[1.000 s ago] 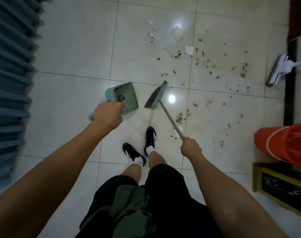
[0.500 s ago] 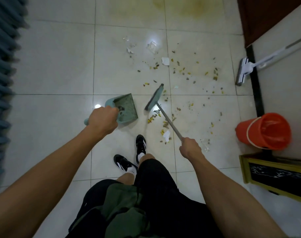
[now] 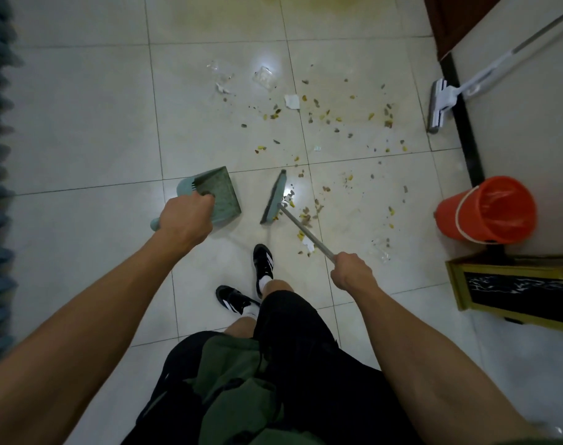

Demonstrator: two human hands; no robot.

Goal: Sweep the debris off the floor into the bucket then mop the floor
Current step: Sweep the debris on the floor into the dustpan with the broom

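Left hand (image 3: 183,221) fisted on dustpan (image 3: 220,194) handle, pan just off the broom head. Right hand (image 3: 352,271) fisted on broom (image 3: 275,197) shaft, head on floor (image 3: 81,130). Debris (image 3: 321,123) scattered ahead and right of broom. Mop (image 3: 440,102) against wall, far right. Bucket (image 3: 485,210) below it, well apart from debris. No readable writing.

Dustpan in your left hand, broom in your right, debris ahead of you.

Your left hand (image 3: 185,221) grips the green dustpan (image 3: 220,194) by its handle; your right hand (image 3: 350,271) grips the broom (image 3: 275,199) shaft, its head beside the dustpan. Debris (image 3: 321,120) lies scattered over the tiled floor (image 3: 81,123). The orange bucket (image 3: 485,210) sits at your right, near the mop (image 3: 440,104) by the wall.
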